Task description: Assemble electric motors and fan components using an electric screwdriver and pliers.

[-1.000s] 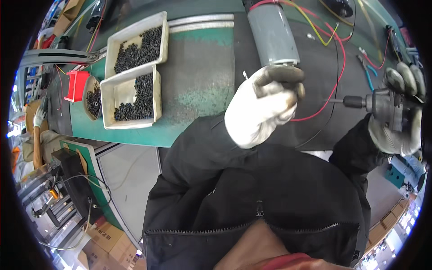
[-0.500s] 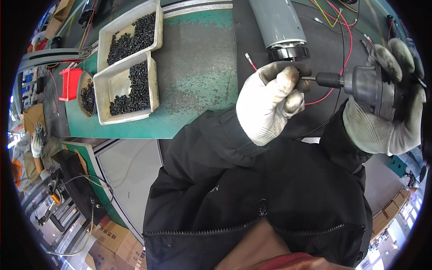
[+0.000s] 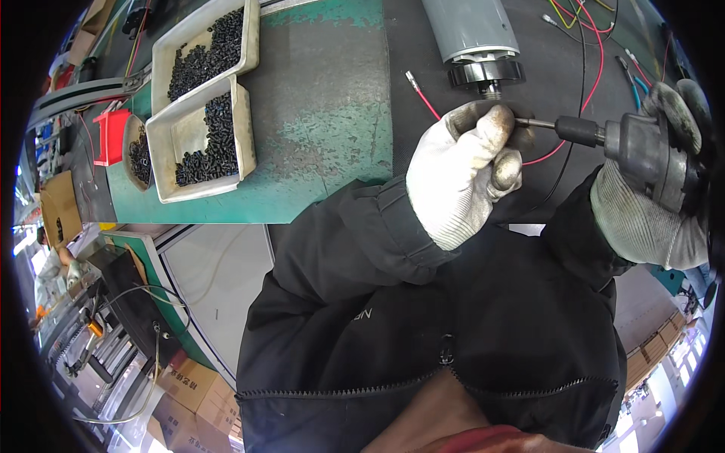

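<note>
**Gloved hands, power driver, grey motor at the bench's near edge**

Left hand [image 3: 464, 175]: white knit glove, dirty at the fingertips. Clenched into a loose fist just below the motor's black end. Fingers curl around the tip of the driver's bit; whatever small part sits inside the fist is hidden.

Right hand [image 3: 655, 198]: grey glove, wrapped tight around the body of a grey power driver [image 3: 642, 151]. Driver lies sideways, its bit [image 3: 538, 123] pointing left into the left hand's fingers. Bit and glove touch.

Motor [image 3: 472, 30]: grey cylinder lying on the dark mat [image 3: 559, 68] that covers the right part of the bench, black ribbed collar [image 3: 485, 74] and short shaft facing the person. The collar is just beyond the left hand's knuckles; contact cannot be told.

Wires: a red wire [image 3: 424, 97] with a metal end lies on the mat left of the collar and runs under the left hand. More red, yellow and blue wires [image 3: 596, 45] loop toward the far right corner.

Bench [image 3: 325, 136]: green, worn top. Near its left edge, two white trays [image 3: 198, 90] of small black screws, one behind the other. Just left of them a round bowl [image 3: 136, 155] of the same screws and a red bin [image 3: 112, 136].

Black jacket sleeves come up from the lower edge. Cardboard boxes [image 3: 196, 385] on the floor, lower left.
</note>
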A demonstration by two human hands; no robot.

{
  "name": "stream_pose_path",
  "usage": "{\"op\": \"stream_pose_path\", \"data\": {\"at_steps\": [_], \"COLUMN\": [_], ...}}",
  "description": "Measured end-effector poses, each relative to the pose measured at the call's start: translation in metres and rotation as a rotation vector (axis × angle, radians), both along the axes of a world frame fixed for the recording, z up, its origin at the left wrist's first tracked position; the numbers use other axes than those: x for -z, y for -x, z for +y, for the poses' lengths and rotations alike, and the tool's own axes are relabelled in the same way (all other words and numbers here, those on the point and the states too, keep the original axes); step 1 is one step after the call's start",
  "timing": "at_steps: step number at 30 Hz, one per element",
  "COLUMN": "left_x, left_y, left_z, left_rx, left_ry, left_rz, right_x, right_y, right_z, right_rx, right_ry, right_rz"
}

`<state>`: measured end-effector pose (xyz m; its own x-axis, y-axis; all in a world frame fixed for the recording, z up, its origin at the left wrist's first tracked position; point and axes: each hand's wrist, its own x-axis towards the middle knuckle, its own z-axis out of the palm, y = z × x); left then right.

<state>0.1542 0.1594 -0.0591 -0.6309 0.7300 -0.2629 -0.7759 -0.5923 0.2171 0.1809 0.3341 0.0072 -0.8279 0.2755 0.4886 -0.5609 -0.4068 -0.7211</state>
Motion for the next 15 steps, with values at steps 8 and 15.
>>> {"op": "stream_pose_path", "data": {"at_steps": [8, 15], "left_x": [0.01, 0.007], "left_y": [-0.016, -0.018], "left_z": [0.002, 0.018], "left_rx": [0.046, -0.089], "left_ry": [0.316, 0.312], "left_rz": [0.098, 0.121], "right_x": [0.007, 0.009], "right_y": [-0.001, 0.0], "right_z": [0.007, 0.01], "right_rx": [-0.025, -0.028], "right_ry": [0.022, 0.025], "right_rz": [-0.046, -0.078]}}
